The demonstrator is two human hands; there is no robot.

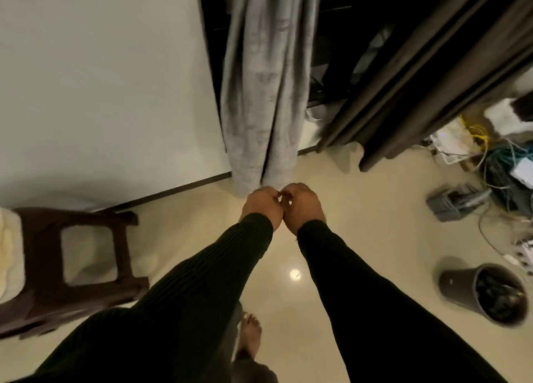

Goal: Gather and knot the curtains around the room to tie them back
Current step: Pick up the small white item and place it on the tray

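Observation:
A grey curtain (265, 88) hangs gathered in folds down to the floor beside a white wall. A dark brown curtain (427, 74) hangs to its right. My left hand (261, 206) and my right hand (302, 206) are held out together just in front of the grey curtain's lower end. Both have their fingers curled, and the knuckles touch each other. No fabric shows inside either hand. Both arms wear dark sleeves.
A dark brown plastic chair (86, 255) stands at the left. At the right lie a tangle of cables (501, 163), a grey basket (452, 201) and a dark bin (487, 290). My bare foot (249, 336) stands on the cream tiled floor (375, 209).

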